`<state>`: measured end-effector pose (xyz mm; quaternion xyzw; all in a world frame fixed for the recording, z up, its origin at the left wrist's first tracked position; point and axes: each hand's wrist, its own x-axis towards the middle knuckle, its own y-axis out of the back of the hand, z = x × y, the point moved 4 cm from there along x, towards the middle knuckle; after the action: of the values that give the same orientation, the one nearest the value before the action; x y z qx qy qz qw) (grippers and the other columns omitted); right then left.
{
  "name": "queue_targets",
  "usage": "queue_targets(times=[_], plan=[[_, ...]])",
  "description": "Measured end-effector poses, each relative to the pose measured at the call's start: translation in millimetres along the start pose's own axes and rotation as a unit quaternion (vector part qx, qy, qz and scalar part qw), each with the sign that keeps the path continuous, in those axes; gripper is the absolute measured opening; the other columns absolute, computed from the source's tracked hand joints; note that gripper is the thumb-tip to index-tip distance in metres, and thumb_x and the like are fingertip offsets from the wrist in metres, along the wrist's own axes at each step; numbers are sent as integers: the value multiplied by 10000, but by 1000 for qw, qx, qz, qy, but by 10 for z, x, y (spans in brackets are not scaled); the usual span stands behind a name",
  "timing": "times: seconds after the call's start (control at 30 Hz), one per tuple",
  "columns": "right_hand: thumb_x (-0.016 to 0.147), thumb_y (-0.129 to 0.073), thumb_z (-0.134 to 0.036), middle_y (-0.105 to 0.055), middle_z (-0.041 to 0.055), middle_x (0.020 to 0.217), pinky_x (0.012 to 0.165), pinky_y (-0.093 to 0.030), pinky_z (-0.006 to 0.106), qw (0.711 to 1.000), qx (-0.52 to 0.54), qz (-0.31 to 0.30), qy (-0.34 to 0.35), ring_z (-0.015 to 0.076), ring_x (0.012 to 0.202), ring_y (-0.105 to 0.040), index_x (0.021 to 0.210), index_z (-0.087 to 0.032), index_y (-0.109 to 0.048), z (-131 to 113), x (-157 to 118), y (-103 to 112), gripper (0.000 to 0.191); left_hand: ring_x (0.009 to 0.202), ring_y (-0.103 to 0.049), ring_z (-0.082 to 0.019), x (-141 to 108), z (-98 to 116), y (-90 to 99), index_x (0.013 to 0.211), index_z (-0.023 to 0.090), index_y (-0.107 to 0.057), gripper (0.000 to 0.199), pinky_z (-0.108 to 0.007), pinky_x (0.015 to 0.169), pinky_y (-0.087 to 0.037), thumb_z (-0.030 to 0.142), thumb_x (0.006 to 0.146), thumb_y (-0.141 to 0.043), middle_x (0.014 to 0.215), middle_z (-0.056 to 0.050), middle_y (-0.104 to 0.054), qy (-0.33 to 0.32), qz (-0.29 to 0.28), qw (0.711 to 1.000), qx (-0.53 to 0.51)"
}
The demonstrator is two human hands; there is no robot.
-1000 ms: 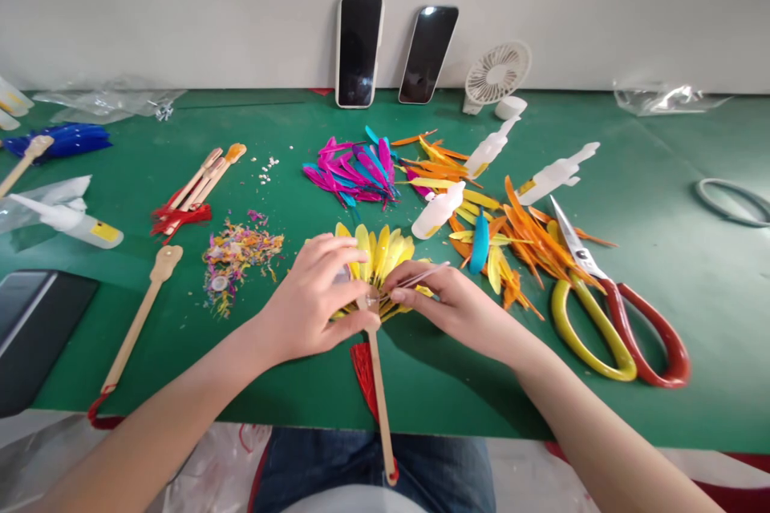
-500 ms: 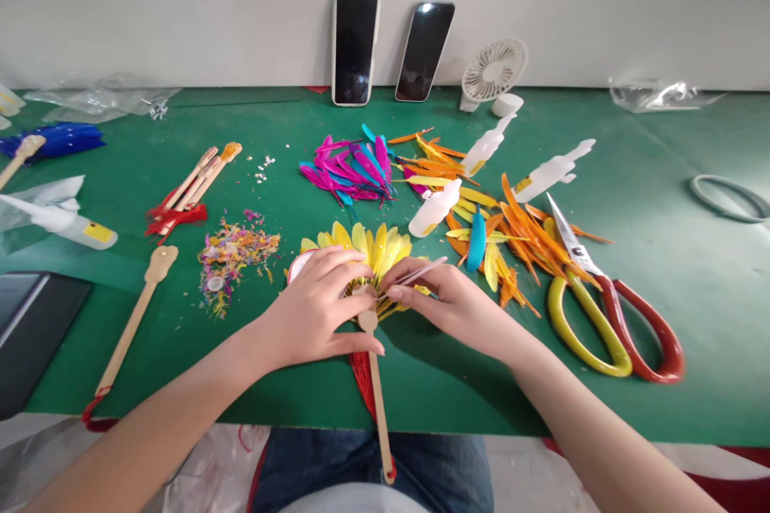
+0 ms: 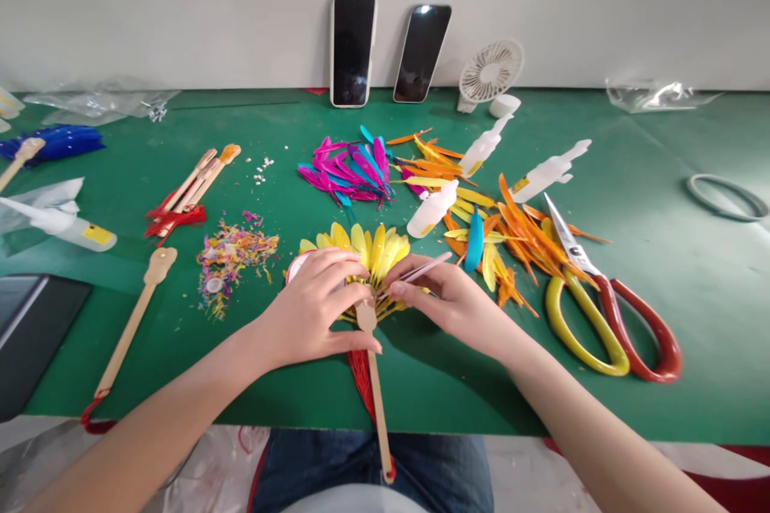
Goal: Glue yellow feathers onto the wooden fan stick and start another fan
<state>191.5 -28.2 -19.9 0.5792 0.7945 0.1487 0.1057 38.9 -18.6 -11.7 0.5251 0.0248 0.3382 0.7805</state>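
A fan of yellow feathers lies in front of me, its wooden handle reaching over the table's near edge. Beside the handle hangs a red tassel. My left hand lies over the fan's left side and steadies it, fingertips at the feather bases near the handle's head, thumb apart. Under that hand a white round piece with a red rim partly shows. Pink tweezers are pinched in my right hand, tips at the quill ends right of the handle; whether they grip anything is hidden.
Large scissors, glue bottles and loose orange feathers lie to the right. Purple and blue feathers sit behind the fan. Leftward are feather scraps, wooden handles and another bottle. Two phones lean at the back.
The tweezers have tilted slightly in my right hand. Both hands stay at the fan, and the whole view has shifted a little.
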Motion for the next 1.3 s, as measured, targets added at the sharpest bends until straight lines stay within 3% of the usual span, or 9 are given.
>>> queue_targets(times=[0.27, 0.57, 0.87, 1.3], plan=[[803, -485, -265, -615, 17, 744, 658, -479, 260, 1000, -22, -8, 16, 141, 701, -584, 763, -184, -586, -26, -13, -9, 135, 1081, -450, -273, 3, -8, -15, 905, 212, -607, 444, -432, 963, -286, 568, 642, -564, 1005, -92, -599, 17, -14, 1000, -6], [813, -471, -243, -622, 15, 754, 666, -480, 258, 999, -38, -16, 23, 138, 716, -593, 793, -184, -582, -30, -14, -21, 128, 1059, -463, -278, 0, 24, -11, 869, 174, -625, 467, -417, 942, -314, 574, 634, -568, 989, -119, -603, -26, 0, 999, 31], [811, -473, -224, -622, 10, 745, 663, -473, 244, 999, -33, -17, 18, 131, 708, -591, 792, -179, -578, -33, -11, -33, 116, 1058, -468, -276, -1, 16, -15, 907, 180, -608, 466, -415, 942, -313, 552, 627, -592, 984, -114, -602, -19, 10, 1000, -1], [807, -472, -218, -619, 3, 730, 659, -470, 228, 999, -33, -19, 15, 121, 693, -590, 784, -176, -574, -28, -4, -45, 113, 1026, -485, -244, 4, 47, -17, 828, 158, -597, 475, -404, 908, -356, 596, 663, -517, 950, -96, -605, -41, 22, 998, 38]])
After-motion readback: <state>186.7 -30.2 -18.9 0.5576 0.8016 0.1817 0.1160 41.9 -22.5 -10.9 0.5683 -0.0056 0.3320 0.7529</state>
